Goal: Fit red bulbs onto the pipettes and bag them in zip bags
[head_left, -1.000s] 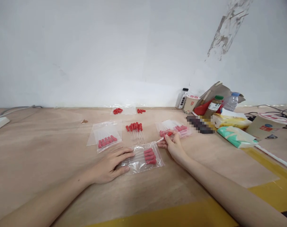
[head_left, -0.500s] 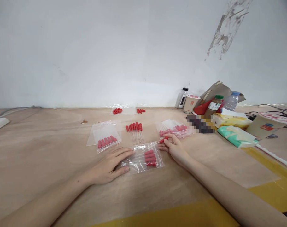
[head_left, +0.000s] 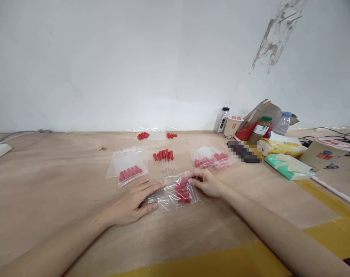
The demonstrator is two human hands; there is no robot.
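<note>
A clear zip bag (head_left: pixel 166 202) lies flat in front of me, with several red-bulbed droppers (head_left: pixel 183 194) in it, their bulbs at the right end. My left hand (head_left: pixel 134 202) rests spread over the bag's left end, fingertips and thumb on the plastic. At the bag's right, open-looking end, my right hand (head_left: pixel 208 182) pinches the bulb end of a dropper whose bulb lies inside the mouth. The fingers partly hide that bulb. Just beyond the bag is a loose bunch of red-bulbed droppers (head_left: pixel 165 156), their thin stems toward me.
Filled bags of droppers lie to the left (head_left: pixel 130 169) and right (head_left: pixel 211 157). Loose red bulbs (head_left: pixel 143 135) sit on plastic by the wall. At the right stand a paper cup (head_left: pixel 233 127), bottles (head_left: pixel 261 129), tissue packs (head_left: pixel 289 166) and a larger cup (head_left: pixel 326 154).
My right hand has moved slightly left and down, sliding the dropper from outside the bag's mouth into the bag. My left hand has stayed in place.
</note>
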